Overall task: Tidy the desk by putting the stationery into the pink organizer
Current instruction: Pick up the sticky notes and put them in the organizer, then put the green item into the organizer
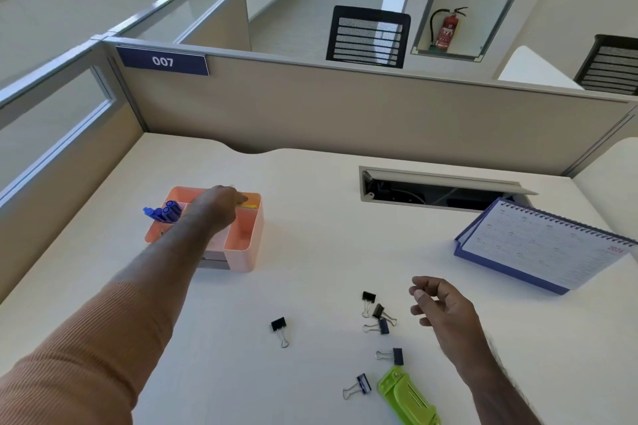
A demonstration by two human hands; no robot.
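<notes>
The pink organizer (243,245) stands on the white desk at centre left, with blue pens (165,212) upright in its left compartment. My left hand (221,205) reaches over its back compartment, fingertips down at some yellow and orange items (251,202); whether it grips anything is hidden. My right hand (445,312) hovers with loosely curled fingers and holds nothing, just right of a cluster of black binder clips (378,314). A single clip (279,328) lies apart to the left, two more clips (393,355) nearer me, and a green stapler (404,397) sits at the front edge.
A blue desk calendar (538,245) stands at the right. An open cable tray (438,190) is sunk into the desk behind it. Beige partition walls (345,114) close off the back and left sides of the desk.
</notes>
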